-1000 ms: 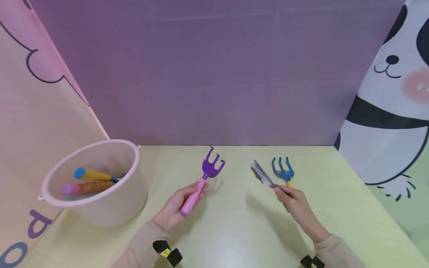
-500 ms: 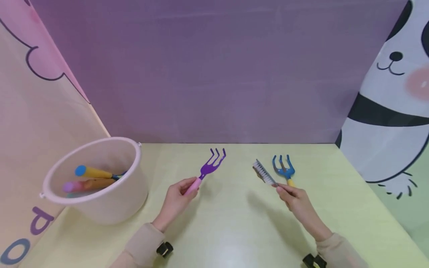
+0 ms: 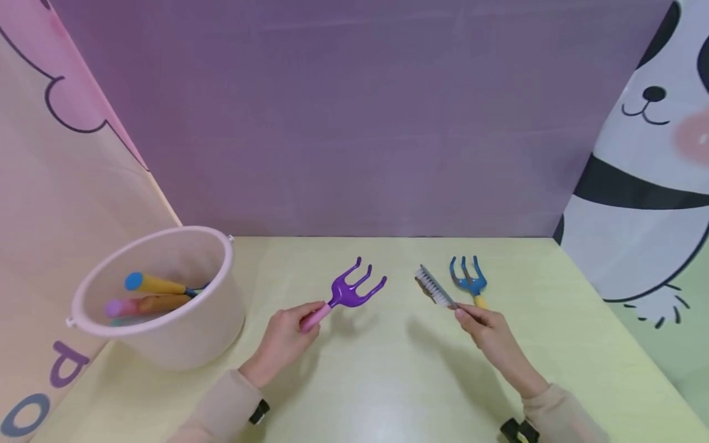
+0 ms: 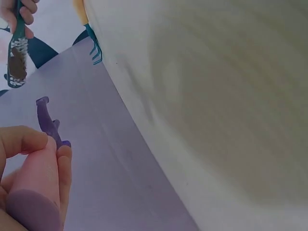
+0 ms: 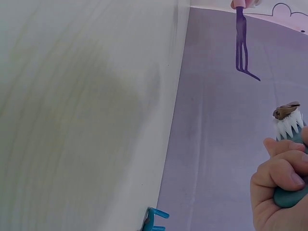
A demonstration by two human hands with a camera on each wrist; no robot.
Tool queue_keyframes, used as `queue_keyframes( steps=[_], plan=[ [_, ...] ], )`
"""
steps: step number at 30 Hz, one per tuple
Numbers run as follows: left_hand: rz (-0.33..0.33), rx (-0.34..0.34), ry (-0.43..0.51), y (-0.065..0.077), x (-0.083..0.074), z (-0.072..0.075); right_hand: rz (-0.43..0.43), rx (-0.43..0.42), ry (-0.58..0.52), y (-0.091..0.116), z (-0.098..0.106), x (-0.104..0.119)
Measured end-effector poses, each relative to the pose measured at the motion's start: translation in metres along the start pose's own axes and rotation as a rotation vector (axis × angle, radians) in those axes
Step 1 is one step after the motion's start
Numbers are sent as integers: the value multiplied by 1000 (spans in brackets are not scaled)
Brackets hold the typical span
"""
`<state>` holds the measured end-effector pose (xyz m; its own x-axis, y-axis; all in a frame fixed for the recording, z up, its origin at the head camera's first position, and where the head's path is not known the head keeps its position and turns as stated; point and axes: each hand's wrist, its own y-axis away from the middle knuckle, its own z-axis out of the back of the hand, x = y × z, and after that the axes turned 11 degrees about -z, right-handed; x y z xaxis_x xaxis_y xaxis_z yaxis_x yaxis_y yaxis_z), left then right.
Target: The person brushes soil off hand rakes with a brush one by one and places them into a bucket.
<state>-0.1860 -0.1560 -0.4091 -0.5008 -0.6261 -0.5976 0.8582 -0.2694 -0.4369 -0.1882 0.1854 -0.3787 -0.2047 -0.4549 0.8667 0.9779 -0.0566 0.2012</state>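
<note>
My left hand (image 3: 282, 338) grips the pink handle of a purple three-pronged hand rake (image 3: 348, 293), its prongs pointing up and right above the table. In the left wrist view, thumb and fingers wrap the pink handle (image 4: 38, 185). On the right, my right hand (image 3: 494, 344) holds a brush (image 3: 436, 288) with white bristles, tilted toward the upper left. A brown clump (image 5: 285, 111) sits on the bristles in the right wrist view. Just beyond that hand lies a blue hand rake (image 3: 471, 284) with a yellow handle, partly hidden by the fingers.
A pale pink bucket (image 3: 221, 320) stands at the left of the table (image 3: 388, 381). Inside it lie a yellow handle with a blue end (image 3: 155, 284) and a pink and orange handle (image 3: 144, 306). A purple backdrop (image 3: 360, 123) rises behind the table's far edge.
My left hand has turned the purple rake, so its prongs now spread flatter and farther right, and the hand sits slightly lower. The right hand and brush have hardly moved.
</note>
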Motion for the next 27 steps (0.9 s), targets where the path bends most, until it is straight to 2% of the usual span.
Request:
queue_keyframes(
  steps=[5,7,9,11,14,17,21,25,27],
  plan=[
    [-48,52,-150,0,-7,20,6,8,10,1,1,1],
    [-108,54,-218,-1,-9,30,11,1,9,2,2,2],
    [-202,46,-283,-1,-11,41,13,-7,-2,2,4,2],
    [-305,12,-383,1,-15,55,18,-8,-13,3,4,1],
    [-449,-92,-536,7,-26,79,22,-4,-25,3,4,0],
    [-507,-235,-683,10,-41,108,26,-2,-26,4,4,-1],
    [-514,-339,-794,10,-58,151,33,-13,-20,5,6,-1],
    [-442,-299,-832,13,-67,190,36,-21,-18,5,8,0],
    [-349,-234,-842,15,-69,206,38,-20,-21,5,8,1]
  ],
)
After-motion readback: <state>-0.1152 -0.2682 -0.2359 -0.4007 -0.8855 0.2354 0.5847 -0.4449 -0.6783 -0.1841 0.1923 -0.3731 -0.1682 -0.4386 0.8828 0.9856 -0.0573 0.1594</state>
